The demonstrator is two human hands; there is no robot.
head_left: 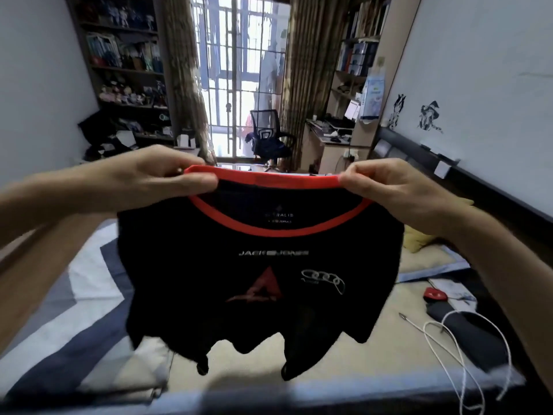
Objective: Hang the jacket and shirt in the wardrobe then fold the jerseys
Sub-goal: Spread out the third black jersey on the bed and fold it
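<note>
Bedroom, bed [344,348] below: left hand [149,181] and right hand [389,190] each pinch black jersey [254,280] at red collar. Folding step begins; next, lay flat on bed.

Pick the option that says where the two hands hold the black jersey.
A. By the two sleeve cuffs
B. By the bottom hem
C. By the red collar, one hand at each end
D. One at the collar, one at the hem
C: the left hand and right hand each pinch an end of the red collar, so the black jersey hangs below them over the bed.
</note>
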